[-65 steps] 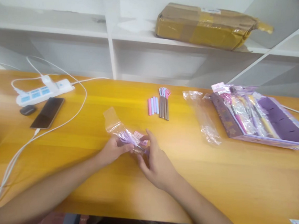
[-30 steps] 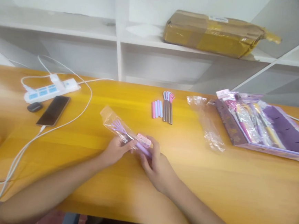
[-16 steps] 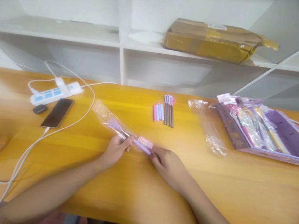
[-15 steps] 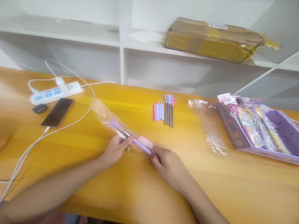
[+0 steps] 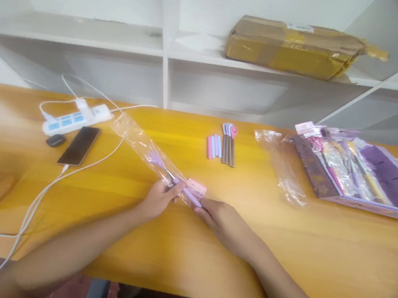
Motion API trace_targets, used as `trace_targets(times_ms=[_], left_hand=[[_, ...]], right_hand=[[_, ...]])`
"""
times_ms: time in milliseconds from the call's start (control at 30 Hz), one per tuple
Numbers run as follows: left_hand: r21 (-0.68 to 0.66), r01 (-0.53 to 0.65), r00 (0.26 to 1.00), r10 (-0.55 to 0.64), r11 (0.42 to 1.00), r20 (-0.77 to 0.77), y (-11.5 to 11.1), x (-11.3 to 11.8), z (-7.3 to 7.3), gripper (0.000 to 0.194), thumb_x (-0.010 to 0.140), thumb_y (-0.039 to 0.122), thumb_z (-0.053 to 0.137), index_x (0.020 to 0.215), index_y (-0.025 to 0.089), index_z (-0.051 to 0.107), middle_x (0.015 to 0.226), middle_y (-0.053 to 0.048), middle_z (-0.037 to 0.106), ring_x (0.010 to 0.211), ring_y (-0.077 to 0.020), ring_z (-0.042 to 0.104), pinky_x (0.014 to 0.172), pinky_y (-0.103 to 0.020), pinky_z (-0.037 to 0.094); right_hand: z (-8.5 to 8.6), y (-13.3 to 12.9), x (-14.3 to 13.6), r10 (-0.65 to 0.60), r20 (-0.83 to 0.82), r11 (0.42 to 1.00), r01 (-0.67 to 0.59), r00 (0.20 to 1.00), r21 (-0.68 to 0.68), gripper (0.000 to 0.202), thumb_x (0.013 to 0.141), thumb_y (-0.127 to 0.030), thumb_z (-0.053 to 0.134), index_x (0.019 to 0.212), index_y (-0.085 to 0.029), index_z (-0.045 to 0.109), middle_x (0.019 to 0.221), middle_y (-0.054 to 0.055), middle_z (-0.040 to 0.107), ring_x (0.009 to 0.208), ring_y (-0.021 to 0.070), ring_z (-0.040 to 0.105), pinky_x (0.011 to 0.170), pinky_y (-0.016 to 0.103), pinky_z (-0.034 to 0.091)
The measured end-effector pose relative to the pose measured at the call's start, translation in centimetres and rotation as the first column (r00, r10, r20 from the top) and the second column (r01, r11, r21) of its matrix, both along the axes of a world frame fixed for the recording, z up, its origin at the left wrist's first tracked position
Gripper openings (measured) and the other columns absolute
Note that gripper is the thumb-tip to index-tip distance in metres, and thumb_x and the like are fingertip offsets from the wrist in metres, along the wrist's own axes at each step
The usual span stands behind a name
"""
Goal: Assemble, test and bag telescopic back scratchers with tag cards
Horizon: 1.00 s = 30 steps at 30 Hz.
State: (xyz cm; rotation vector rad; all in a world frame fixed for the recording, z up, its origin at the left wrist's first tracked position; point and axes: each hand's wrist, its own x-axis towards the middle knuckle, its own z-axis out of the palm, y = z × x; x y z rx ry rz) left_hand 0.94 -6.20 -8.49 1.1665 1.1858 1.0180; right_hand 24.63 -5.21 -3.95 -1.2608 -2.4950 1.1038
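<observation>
A purple back scratcher with a clawed head lies slantwise inside a clear plastic sleeve in front of me. My left hand pinches it around the middle, near the top of its purple grip. At the lower end of the grip, my right hand holds it between thumb and fingers. A small pink card shows beside the grip. Farther back on the table, short pink, blue and purple tubes lie in a row next to several clawed metal rods.
Empty clear wrappers lie right of centre, beside a purple box of wrapped scratchers. At the left are a power strip, a phone, a black object and white cables. A taped parcel sits on the shelf.
The plastic sleeve now stretches farther up and left past the clawed head. My left hand has shifted slightly right and down the scratcher. The camera view has moved a little.
</observation>
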Motion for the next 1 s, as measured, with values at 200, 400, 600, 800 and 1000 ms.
trace_targets(times_ms=[200,400,600,800,1000], left_hand=[[-0.007,-0.057,0.998,0.057,0.998,0.036,0.1,0.0,0.0,0.051,0.093,0.065,0.066,0.093,0.014,0.071,0.067,0.0,0.062,0.059,-0.0116,0.054,0.062,-0.025,0.044],[-0.067,0.136,0.99,-0.132,0.988,0.057,-0.5,0.4,0.2,0.055,0.092,0.067,0.067,0.095,0.013,0.071,0.074,-0.003,0.066,0.063,-0.0122,0.058,0.061,-0.025,0.045],[-0.055,0.264,0.963,-0.261,0.963,0.06,-1.5,1.1,0.4,0.046,0.096,0.059,0.065,0.089,0.014,0.067,0.071,-0.001,0.063,0.065,-0.0133,0.059,0.064,-0.025,0.046],[-0.02,0.328,0.945,-0.328,0.944,0.004,-1.4,0.9,0.5,0.043,0.098,0.056,0.064,0.086,0.015,0.065,0.073,-0.001,0.065,0.067,-0.0133,0.059,0.064,-0.025,0.044],[-0.006,0.333,0.941,-0.332,0.943,0.061,-1.4,0.8,0.7,0.035,0.095,0.049,0.072,0.098,0.015,0.071,0.087,-0.004,0.07,0.079,-0.0158,0.062,0.074,-0.028,0.049]], right_hand=[[-0.1,0.5,0.9,0.09,-0.101,0.996,-0.088,0.991,0.025,0.025,0.111,-0.033,0.043,0.112,-0.022,0.065,0.097,0.005,0.073,0.077,0.0189,0.065,0.071,0.027,0.048],[-1.0,0.2,0.6,0.071,-0.172,0.989,-0.048,0.983,0.137,0.02,0.109,-0.033,0.052,0.103,-0.021,0.067,0.097,0.005,0.074,0.082,0.0179,0.069,0.074,0.027,0.048],[-1.7,-0.5,-0.2,-0.045,-0.232,0.971,0.098,0.972,0.219,0.017,0.101,-0.034,0.069,0.095,-0.02,0.06,0.078,-0.001,0.064,0.062,0.0123,0.056,0.059,0.024,0.041],[-1.8,-0.9,-0.6,-0.043,-0.274,0.921,0.144,0.961,0.363,0.015,0.1,-0.033,0.066,0.103,-0.021,0.058,0.079,0.0,0.062,0.064,0.0134,0.057,0.056,0.024,0.043],[-1.4,-1.0,-0.3,0.062,-0.269,0.934,0.039,0.961,0.355,0.067,0.095,-0.034,0.072,0.151,-0.019,0.039,0.117,0.013,0.062,0.095,0.0217,0.068,0.074,0.032,0.059]])
